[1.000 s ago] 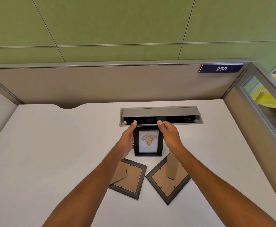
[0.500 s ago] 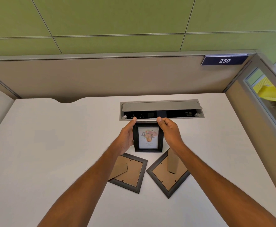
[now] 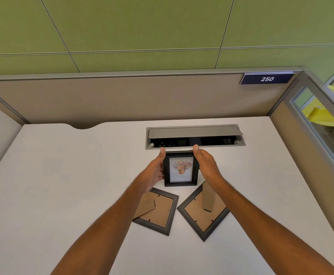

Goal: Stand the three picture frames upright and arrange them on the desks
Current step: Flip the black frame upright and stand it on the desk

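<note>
near the middle of the white counter (image 3: 63,175), just before the open cable tray (image 3: 194,133), a black flower-print frame (image 3: 181,169) is upright. left hand (image 3: 154,171) and right hand (image 3: 206,165) hold its sides, fingers closed on it. a second frame (image 3: 158,212) and a third frame (image 3: 203,217) lie face down under the forearms.

upright frame (image 3: 181,168) behind two face-down frames (image 3: 156,212) on desk (image 3: 63,185)

- left forearm (image 3: 106,225) and right forearm (image 3: 261,219) reach forward, bare, converging toward the middle
- left hand (image 3: 154,172) grips the left side of the upright frame (image 3: 181,168), thumb raised at its top corner
- right hand (image 3: 206,165) clasps the right side, thumb likewise up, fingers hidden behind
</note>
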Demonstrator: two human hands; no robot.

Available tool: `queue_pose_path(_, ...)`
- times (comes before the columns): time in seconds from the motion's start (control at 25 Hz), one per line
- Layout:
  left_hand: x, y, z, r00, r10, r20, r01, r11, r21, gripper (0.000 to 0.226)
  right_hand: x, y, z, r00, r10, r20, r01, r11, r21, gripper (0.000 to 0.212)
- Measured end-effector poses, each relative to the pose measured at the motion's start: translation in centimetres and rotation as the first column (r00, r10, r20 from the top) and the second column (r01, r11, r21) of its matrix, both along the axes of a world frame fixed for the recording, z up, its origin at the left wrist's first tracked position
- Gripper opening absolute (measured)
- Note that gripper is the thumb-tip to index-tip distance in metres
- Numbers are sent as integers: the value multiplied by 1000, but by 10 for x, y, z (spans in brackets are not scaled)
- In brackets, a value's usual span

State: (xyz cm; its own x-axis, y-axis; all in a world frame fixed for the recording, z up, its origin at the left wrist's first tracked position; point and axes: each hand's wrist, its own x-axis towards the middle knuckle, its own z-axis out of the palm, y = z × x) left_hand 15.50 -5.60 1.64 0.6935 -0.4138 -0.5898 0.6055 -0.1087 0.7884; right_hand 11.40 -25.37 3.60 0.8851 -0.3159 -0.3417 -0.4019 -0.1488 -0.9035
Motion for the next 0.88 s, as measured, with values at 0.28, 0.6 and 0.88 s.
queue_pose_path(0.28, -4, 10, 0, 993, 116, 37, -118, 991, 58, 96, -5, -7, -6, 998, 14, 59, -14, 1000, -16, 35)
queue_pose_path(0.6, -26, 42, -4, 949, 261, 175, -276, 959, 68, 103, -41, -14, -13, 974, -219, 54, 217, 976, 30, 46)
queue_pose_path(0.88, -80, 69, -19, 841, 526, 128, -531, 847, 11, 79, -90, 10, -21, 962, -255, 95, 256, 967, -5, 43)
